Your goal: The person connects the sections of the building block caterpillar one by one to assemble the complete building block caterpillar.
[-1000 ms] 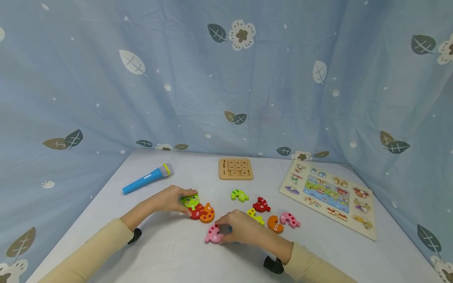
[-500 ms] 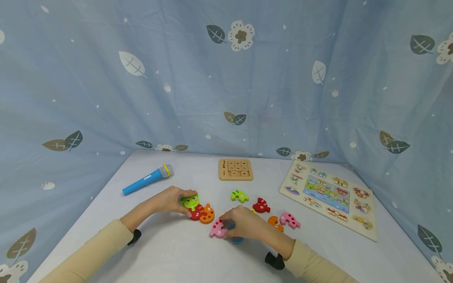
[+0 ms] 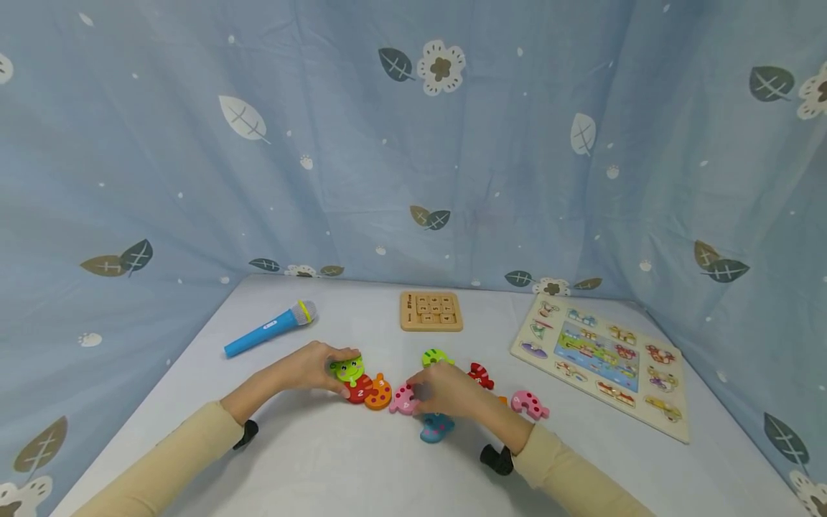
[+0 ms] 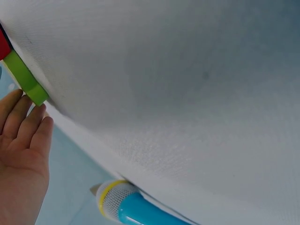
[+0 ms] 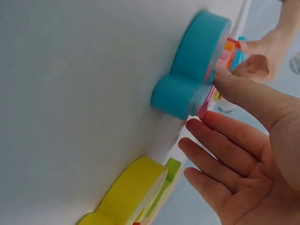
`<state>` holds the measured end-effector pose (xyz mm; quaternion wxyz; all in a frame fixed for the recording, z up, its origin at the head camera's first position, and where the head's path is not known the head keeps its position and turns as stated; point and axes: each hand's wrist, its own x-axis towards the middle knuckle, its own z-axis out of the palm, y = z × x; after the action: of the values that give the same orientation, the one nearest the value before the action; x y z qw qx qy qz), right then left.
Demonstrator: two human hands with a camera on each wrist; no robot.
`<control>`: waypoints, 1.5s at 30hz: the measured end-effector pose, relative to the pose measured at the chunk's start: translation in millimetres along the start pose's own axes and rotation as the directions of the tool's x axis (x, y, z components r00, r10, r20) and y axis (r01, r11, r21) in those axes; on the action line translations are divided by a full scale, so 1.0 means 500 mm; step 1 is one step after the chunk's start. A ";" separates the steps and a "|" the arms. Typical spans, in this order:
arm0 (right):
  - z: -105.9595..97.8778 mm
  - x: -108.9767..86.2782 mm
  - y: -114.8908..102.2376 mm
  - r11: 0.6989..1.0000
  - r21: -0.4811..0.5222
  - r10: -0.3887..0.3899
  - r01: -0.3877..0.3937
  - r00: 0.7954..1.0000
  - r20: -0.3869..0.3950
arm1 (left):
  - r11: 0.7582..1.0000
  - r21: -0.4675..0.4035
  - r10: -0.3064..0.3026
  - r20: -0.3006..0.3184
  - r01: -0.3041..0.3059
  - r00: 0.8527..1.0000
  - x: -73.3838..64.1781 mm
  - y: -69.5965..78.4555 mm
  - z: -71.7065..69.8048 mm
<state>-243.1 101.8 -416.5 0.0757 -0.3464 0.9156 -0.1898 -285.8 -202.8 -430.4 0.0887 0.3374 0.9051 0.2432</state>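
In the head view, my left hand [image 3: 313, 368] holds the green smiling caterpillar head [image 3: 349, 370], thumb beside the red piece marked 2 [image 3: 359, 390]. An orange spotted piece [image 3: 379, 393] adjoins the red one. My right hand [image 3: 449, 391] pinches a pink spotted piece marked 4 [image 3: 402, 399], close to the orange piece's right side. Below that hand lies a blue piece [image 3: 436, 429], which looms large as a teal piece [image 5: 197, 51] in the right wrist view. In the left wrist view, fingertips touch the green head's edge [image 4: 23, 77]; the thumb is hidden.
Right of the right hand lie a red striped piece [image 3: 480, 375] and a pink piece [image 3: 530, 404]; a green piece [image 3: 436, 357] is behind it. A yellow piece [image 5: 133, 192] shows in the right wrist view. Farther out are a toy microphone [image 3: 271, 329], number board [image 3: 431, 311] and picture puzzle [image 3: 597, 359].
My right hand has moved away from me and slightly right with the pink piece, bringing it level with the orange piece. The blue piece has come into sight. My left hand stays put.
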 end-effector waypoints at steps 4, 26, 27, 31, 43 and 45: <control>-0.005 0.008 0.007 1.000 0.022 0.007 -0.007 1.000 -0.003 | 1.000 -0.011 -0.011 0.002 0.011 1.000 0.000 0.002 0.001; -0.003 0.025 0.008 0.997 -0.039 0.059 -0.063 0.994 -0.094 | 0.999 -0.005 -0.033 0.008 0.033 0.999 -0.001 0.005 0.001; -0.003 0.028 0.008 0.997 -0.046 0.058 -0.063 0.994 -0.098 | 0.999 -0.006 -0.032 0.006 0.032 0.999 -0.001 0.005 0.002; -0.004 0.034 0.006 0.994 -0.067 0.075 -0.082 0.991 -0.107 | 0.999 -0.016 -0.030 0.005 0.030 1.000 0.000 0.003 0.004; 0.002 -0.002 -0.014 0.991 -0.034 0.122 -0.126 0.987 -0.109 | 0.999 -0.012 -0.029 0.011 0.030 1.000 0.000 0.006 0.001; 0.005 -0.001 -0.013 0.993 -0.046 0.102 -0.108 0.988 -0.116 | 1.000 -0.008 -0.029 0.008 0.029 1.000 -0.001 0.006 -0.001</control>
<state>-237.9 97.1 -416.0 0.0242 -0.2882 0.9399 -0.1812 -283.8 -201.1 -428.5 0.0973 0.3248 0.9085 0.2442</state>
